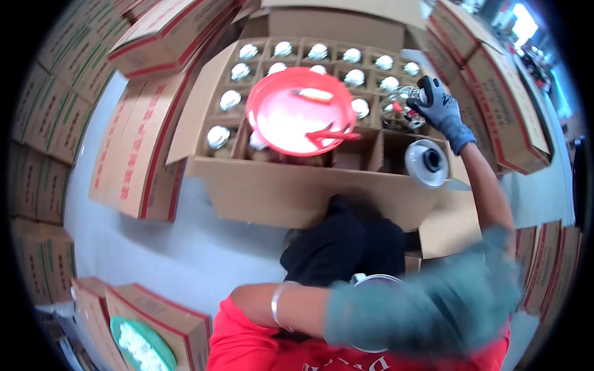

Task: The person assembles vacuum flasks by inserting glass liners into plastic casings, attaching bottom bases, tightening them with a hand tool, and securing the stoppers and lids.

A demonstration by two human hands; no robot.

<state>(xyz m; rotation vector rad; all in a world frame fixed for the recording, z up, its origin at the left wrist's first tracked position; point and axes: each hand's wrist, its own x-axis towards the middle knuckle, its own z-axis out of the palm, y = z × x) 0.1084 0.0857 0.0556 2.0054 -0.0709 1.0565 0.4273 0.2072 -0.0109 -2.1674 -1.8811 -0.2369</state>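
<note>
My right hand [438, 111], in a grey glove with dark fingertips, grips the top of a clear glass bottle [402, 111] at the right side of an open divided carton [291, 188]. Silver-capped bottles [230, 99] stand in several of its compartments. A red plastic dish [272, 117] lies over the carton's middle, holding a red tool [334, 135] and a pale, elongated item [314, 94]. By the carton's front right corner is a round white-and-clear piece with a black centre [427, 163]. My left arm crosses my body under a blurred teal sleeve; its hand cannot be made out.
Closed cartons lie at the left [133, 148] and right [504, 111], with more stacked at the far left [37, 179]. A green bowl of white pieces [142, 346] is at the lower left. The rim of a white cup [377, 277] shows near my lap.
</note>
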